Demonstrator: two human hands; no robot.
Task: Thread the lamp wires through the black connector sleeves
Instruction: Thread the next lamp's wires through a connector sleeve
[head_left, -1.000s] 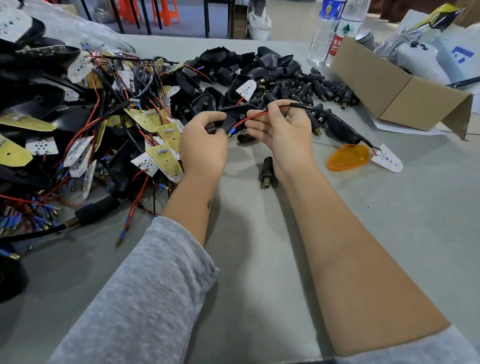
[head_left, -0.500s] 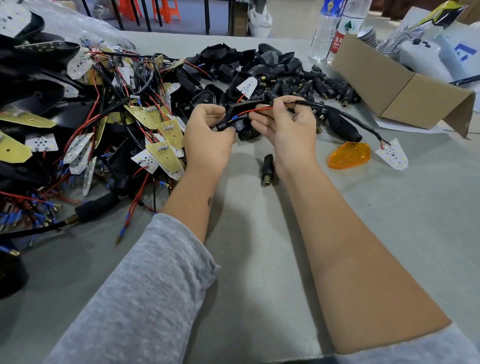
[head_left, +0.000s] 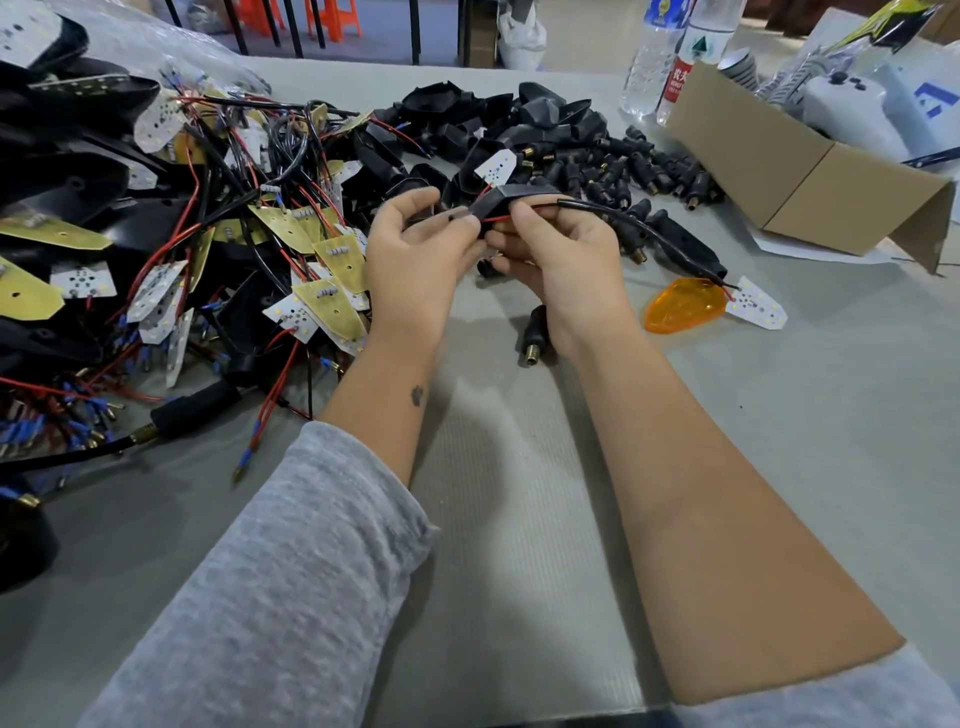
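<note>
Pinching at the frame's upper centre, the left hand (head_left: 415, 260) fingers (head_left: 470, 222) clamp one end of a black angular plastic connector sleeve (head_left: 498, 200), while the right hand (head_left: 566, 254) fingers are closed on the thin red lamp wire (head_left: 496, 218) at its other end. Behind the right hand, a black sheathed cable (head_left: 644, 228) trails to a white LED board (head_left: 756, 310) beside an orange lens (head_left: 683, 304) on the grey table (head_left: 519, 519). Judging from this, the limp wire could buckle or miss the bore, or the trailing board could snag the loose connectors and tug it back.

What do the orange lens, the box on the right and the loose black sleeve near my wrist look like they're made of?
Orange lens: see-through plastic, glossy, since light glows through it.
Box: plain brown cardboard, matte, with a folded flap.
Black sleeve: dull black, likely rubber or soft plastic, with a brass-coloured threaded tip that looks like metal.
</note>
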